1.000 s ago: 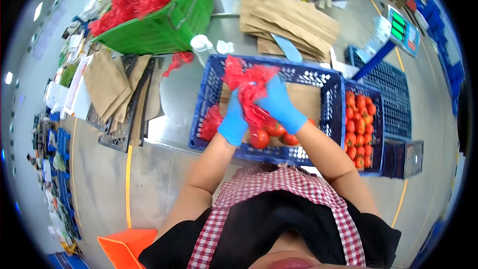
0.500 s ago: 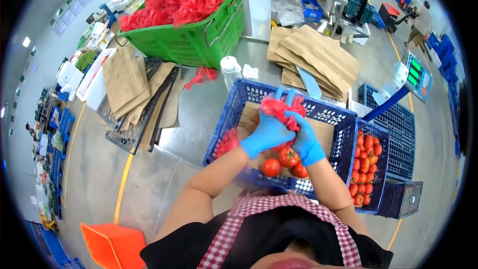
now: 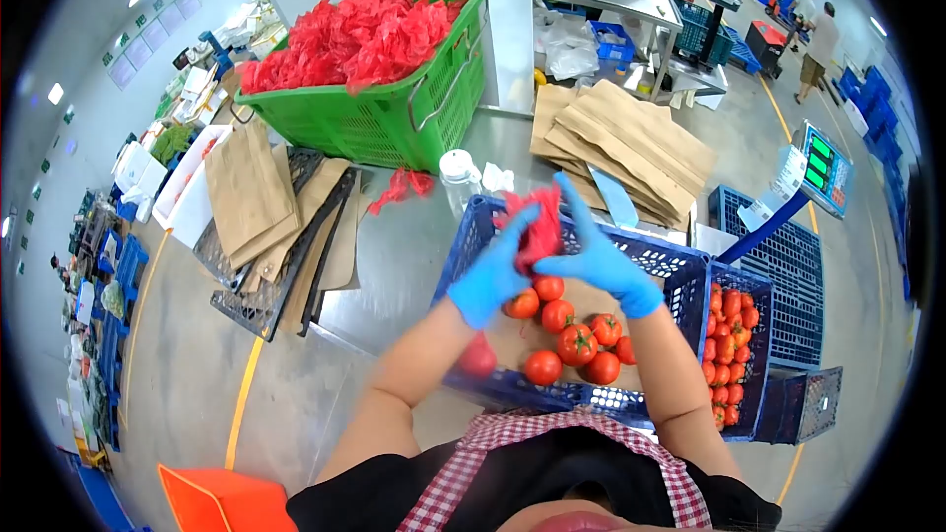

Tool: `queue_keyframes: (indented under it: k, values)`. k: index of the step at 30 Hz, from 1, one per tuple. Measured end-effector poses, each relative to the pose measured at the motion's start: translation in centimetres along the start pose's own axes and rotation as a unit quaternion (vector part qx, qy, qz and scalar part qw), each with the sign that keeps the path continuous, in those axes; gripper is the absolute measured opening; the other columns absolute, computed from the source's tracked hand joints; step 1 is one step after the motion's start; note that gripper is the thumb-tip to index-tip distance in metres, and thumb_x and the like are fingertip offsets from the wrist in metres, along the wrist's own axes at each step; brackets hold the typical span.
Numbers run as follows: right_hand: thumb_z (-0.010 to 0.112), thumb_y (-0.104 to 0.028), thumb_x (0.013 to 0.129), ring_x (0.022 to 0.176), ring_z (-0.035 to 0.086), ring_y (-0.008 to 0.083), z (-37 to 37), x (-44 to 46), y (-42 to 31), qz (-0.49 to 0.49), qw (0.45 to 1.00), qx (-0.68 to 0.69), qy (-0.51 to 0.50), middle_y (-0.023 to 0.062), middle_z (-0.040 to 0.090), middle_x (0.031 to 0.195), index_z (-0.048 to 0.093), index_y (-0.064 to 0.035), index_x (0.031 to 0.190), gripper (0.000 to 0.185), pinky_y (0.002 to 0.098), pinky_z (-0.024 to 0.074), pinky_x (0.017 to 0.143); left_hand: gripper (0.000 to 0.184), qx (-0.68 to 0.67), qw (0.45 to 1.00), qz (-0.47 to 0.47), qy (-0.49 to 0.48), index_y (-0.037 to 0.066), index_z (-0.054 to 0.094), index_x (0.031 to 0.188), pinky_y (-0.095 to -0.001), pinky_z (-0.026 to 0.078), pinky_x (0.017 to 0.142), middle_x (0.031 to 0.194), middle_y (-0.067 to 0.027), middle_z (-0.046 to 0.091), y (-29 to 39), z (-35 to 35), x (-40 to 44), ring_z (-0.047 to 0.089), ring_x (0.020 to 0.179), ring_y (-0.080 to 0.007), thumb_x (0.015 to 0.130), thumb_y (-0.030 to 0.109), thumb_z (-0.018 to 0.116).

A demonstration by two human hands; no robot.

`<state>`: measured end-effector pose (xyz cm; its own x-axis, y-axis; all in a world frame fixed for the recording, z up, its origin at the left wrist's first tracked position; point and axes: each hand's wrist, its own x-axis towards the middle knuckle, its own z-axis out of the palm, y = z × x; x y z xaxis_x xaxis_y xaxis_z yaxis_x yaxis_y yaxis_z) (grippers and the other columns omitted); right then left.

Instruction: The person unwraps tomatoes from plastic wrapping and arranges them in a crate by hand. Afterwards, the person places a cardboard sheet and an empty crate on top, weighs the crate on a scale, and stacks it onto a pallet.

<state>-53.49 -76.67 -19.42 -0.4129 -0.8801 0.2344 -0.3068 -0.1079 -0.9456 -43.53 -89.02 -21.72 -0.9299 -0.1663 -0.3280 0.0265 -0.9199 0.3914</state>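
Both my hands wear blue gloves, raised over a blue plastic crate (image 3: 670,281). My left hand (image 3: 493,276) is closed on a crumpled red plastic bag (image 3: 540,232); whether something is inside it I cannot tell. My right hand (image 3: 609,266) is at the bag's right side, its fingers stretched apart and its thumb near or touching the bag. Below them, several red tomatoes (image 3: 577,345) lie on brown cardboard (image 3: 527,340) in the crate. A blurred, reddish round thing (image 3: 478,355) shows at the crate's left.
A green crate (image 3: 424,128) heaped with red plastic bags (image 3: 365,34) stands behind, beside a lidded jar (image 3: 458,182). Cardboard sheets (image 3: 631,143) lie at the back right. To the right are a second tomato crate (image 3: 764,355) and a scale display (image 3: 826,169).
My hands have moved up and slightly left with the red bag, and my right fingers have spread. More tomatoes show in the crate, which sits a little lower in view.
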Motion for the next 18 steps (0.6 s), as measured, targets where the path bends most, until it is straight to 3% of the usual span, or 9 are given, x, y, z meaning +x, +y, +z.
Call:
queue_keyframes:
  k: [1,2,4,5,8,9,11,15,18]
  values:
    - [0.071,-0.02,0.072,0.128,0.035,0.0303,-1.2,-0.1,-0.7,0.007,0.994,0.11,0.005,0.0168,0.031,0.141,0.026,-0.0114,0.143,0.085,0.0391,0.0317,0.103,0.043,0.078,0.992,0.098,-0.003,0.01,0.052,0.122,-0.0303,0.053,0.069,0.1,-0.0039,0.062,2.4,0.7,1.0,0.062,0.084,-0.017,0.086,0.031,0.061]
    - [0.07,-0.02,0.074,0.128,0.035,0.0288,-2.6,-0.5,-1.6,0.026,0.987,0.155,0.014,0.0146,0.032,0.141,0.027,-0.0116,0.142,0.081,0.0383,0.032,0.103,0.048,0.179,0.968,0.146,-0.098,0.011,0.045,0.129,-0.0367,0.051,0.081,0.104,-0.0083,0.06,7.1,-0.7,3.7,0.06,0.091,-0.0203,0.088,0.032,0.057]
    - [0.067,-0.02,0.079,0.122,0.041,0.0226,-4.0,-1.7,-1.2,0.039,0.984,0.164,0.052,0.009,0.042,0.135,0.036,-0.011,0.138,0.067,0.0355,0.0347,0.101,0.05,0.297,0.904,0.302,-0.062,0.011,0.049,0.127,-0.0335,0.05,0.075,0.104,-0.0061,0.062,16.2,6.3,4.6,0.058,0.09,-0.0164,0.088,0.043,0.054]
    - [0.066,-0.019,0.08,0.119,0.044,0.0213,-3.9,-2.4,-0.8,0.064,0.987,0.142,0.04,0.0081,0.045,0.132,0.04,-0.0102,0.136,0.062,0.0349,0.0358,0.099,0.052,0.351,0.859,0.373,-0.026,0.011,0.051,0.125,-0.0319,0.05,0.072,0.104,-0.0051,0.062,20.8,9.8,5.0,0.057,0.089,-0.0144,0.088,0.048,0.053]
    - [0.064,-0.014,0.082,0.109,0.05,0.0176,-3.5,-6.1,1.1,0.14,0.986,0.09,0.023,0.0057,0.053,0.123,0.049,-0.0076,0.128,0.049,0.0325,0.0395,0.095,0.081,0.414,0.794,0.377,0.235,0.003,0.033,0.136,-0.0627,0.039,0.088,0.145,-0.0153,0.025,30.3,13.9,7.0,0.036,0.124,-0.0404,0.08,0.057,0.057]
    - [0.063,-0.012,0.082,0.105,0.051,0.0163,-3.7,-7.5,2.3,0.16,0.983,0.08,0.028,0.0049,0.054,0.12,0.051,-0.0067,0.125,0.045,0.0312,0.0409,0.093,0.075,0.369,0.795,0.373,0.303,0.004,0.036,0.134,-0.0566,0.041,0.09,0.141,-0.0184,0.031,32.2,13.7,9.0,0.042,0.119,-0.0395,0.077,0.044,0.065]
    - [0.061,-0.01,0.084,0.105,0.052,0.0139,-4.1,-10.3,2.6,0.218,0.963,0.144,0.066,0.0058,0.056,0.119,0.052,-0.0053,0.125,0.042,0.0286,0.0423,0.091,0.069,0.427,0.604,0.575,0.349,0.001,0.043,0.127,-0.0464,0.044,0.091,0.129,-0.019,0.044,27.6,12.9,9.9,0.049,0.112,-0.0328,0.073,0.031,0.072]
    - [0.063,-0.009,0.082,0.108,0.052,0.0177,-7.0,-16.8,9.9,0.243,0.957,0.05,0.147,0.0096,0.056,0.119,0.047,-0.0035,0.13,0.051,0.0307,0.0438,0.092,0.063,0.67,0.632,0.385,-0.05,0.002,0.049,0.125,-0.0352,0.04,0.097,0.124,-0.0179,0.052,11.9,3.2,10.3,0.049,0.115,-0.0241,0.073,0.028,0.074]
    - [0.069,-0.014,0.076,0.118,0.047,0.0278,-8.7,-18.8,11.3,0.244,0.945,-0.167,0.143,0.0163,0.048,0.129,0.036,-0.0069,0.138,0.07,0.0362,0.0386,0.099,0.071,0.774,0.616,0.123,-0.074,0.005,0.043,0.132,-0.0392,0.034,0.102,0.133,-0.0201,0.043,0.9,-3.6,7.5,0.042,0.123,-0.0296,0.076,0.038,0.071]
